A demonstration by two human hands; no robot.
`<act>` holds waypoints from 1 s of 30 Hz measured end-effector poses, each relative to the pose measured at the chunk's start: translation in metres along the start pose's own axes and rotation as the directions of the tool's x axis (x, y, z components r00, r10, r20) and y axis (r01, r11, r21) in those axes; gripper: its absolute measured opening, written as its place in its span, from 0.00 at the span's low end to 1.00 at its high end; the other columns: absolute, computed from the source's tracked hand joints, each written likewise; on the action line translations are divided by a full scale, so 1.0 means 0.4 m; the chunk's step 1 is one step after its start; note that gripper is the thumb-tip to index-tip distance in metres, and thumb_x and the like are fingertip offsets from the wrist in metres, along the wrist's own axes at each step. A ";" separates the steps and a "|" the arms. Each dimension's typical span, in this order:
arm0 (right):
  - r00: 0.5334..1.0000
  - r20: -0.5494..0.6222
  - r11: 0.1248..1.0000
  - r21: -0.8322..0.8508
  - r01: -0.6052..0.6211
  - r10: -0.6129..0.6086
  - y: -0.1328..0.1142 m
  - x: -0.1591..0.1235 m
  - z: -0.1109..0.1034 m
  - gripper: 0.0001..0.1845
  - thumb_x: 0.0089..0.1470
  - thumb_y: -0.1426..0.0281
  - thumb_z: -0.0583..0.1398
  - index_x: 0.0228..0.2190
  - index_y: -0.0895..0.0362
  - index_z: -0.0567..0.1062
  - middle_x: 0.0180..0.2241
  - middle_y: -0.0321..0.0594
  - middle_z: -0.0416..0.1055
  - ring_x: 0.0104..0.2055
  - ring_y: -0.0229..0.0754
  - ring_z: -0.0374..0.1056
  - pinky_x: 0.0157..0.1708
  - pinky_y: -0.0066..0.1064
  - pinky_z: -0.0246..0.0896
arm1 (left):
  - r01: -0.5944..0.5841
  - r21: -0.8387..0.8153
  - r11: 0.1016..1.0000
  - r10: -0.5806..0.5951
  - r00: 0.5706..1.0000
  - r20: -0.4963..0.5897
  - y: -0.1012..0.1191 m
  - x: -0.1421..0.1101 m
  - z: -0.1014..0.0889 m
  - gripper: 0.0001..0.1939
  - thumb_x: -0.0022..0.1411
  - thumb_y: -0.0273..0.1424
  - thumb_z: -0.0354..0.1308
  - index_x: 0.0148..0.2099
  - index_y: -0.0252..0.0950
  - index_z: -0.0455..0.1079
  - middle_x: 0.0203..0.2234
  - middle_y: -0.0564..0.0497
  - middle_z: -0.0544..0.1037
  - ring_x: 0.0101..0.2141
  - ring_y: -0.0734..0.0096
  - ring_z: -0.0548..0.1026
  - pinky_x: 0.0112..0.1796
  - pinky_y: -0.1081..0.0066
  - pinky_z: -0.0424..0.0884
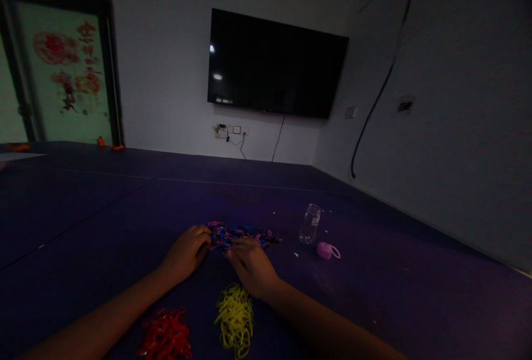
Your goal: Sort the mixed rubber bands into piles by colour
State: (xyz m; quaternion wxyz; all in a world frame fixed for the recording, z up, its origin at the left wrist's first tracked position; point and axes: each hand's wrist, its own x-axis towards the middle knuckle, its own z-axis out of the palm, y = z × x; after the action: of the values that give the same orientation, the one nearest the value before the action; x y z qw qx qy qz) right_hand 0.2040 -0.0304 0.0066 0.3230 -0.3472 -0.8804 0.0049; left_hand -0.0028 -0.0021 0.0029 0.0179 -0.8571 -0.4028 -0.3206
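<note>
A loose heap of rubber bands (245, 231), mixed blue, pink and dark, lies on the purple floor surface in front of me. At its left edge my left hand (189, 252) rests with the fingers loosely bent and the thumb apart, touching the bands. My right hand (253, 266) reaches over the near side of the heap, thumb and fingertips drawn together among the bands; the exact bands between them are hard to see. Closer to me lie a pile of yellow rubber bands (235, 315), just below the right hand, and a pile of red rubber bands (166, 335) beside the left forearm.
To the right stands a clear bottle (308, 226) without a cap, beside a pink lid (326, 250) with a loop. Small white scraps (296, 255) are scattered around. A television (276, 66) hangs on the far wall, and orange objects (117, 148) lie near the door.
</note>
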 end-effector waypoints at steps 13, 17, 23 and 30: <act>1.000 -0.005 1.000 0.010 0.001 0.000 0.004 -0.002 0.004 0.21 0.64 0.68 0.46 0.25 0.57 0.72 0.27 0.40 0.72 0.36 0.41 0.67 0.42 0.34 0.60 | 0.019 0.042 0.999 -0.020 1.000 0.004 -0.001 0.002 0.001 0.08 0.60 0.22 0.50 0.31 0.36 0.68 0.39 0.47 0.75 0.41 0.62 0.71 0.41 0.63 0.67; 1.000 0.002 1.000 0.012 0.006 -0.006 0.002 -0.002 0.001 0.22 0.64 0.67 0.45 0.24 0.56 0.71 0.26 0.40 0.71 0.35 0.40 0.67 0.41 0.33 0.60 | 0.051 0.055 0.997 -0.053 0.998 0.033 0.000 0.002 0.000 0.09 0.61 0.22 0.49 0.31 0.37 0.68 0.41 0.47 0.74 0.43 0.61 0.70 0.41 0.63 0.66; 1.000 0.008 1.000 0.020 0.001 -0.002 0.002 0.001 0.001 0.22 0.64 0.67 0.45 0.23 0.56 0.70 0.26 0.40 0.71 0.35 0.40 0.67 0.42 0.33 0.60 | 0.076 0.083 0.994 -0.081 0.995 0.066 0.006 0.002 -0.005 0.09 0.60 0.21 0.49 0.32 0.37 0.67 0.42 0.48 0.73 0.45 0.61 0.69 0.41 0.63 0.65; 1.000 0.010 1.000 0.004 -0.006 0.006 0.000 -0.002 0.000 0.21 0.64 0.68 0.46 0.24 0.57 0.70 0.26 0.40 0.71 0.34 0.40 0.67 0.40 0.32 0.60 | 0.055 0.077 0.996 -0.059 0.997 0.050 0.001 0.001 0.000 0.07 0.60 0.23 0.50 0.33 0.37 0.67 0.42 0.48 0.74 0.45 0.60 0.69 0.42 0.62 0.65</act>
State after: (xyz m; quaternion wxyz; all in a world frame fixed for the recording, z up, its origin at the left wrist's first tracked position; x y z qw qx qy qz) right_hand 0.2046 -0.0308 0.0061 0.3196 -0.3493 -0.8808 0.0095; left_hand -0.0024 -0.0021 0.0035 0.0303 -0.8521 -0.4393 -0.2829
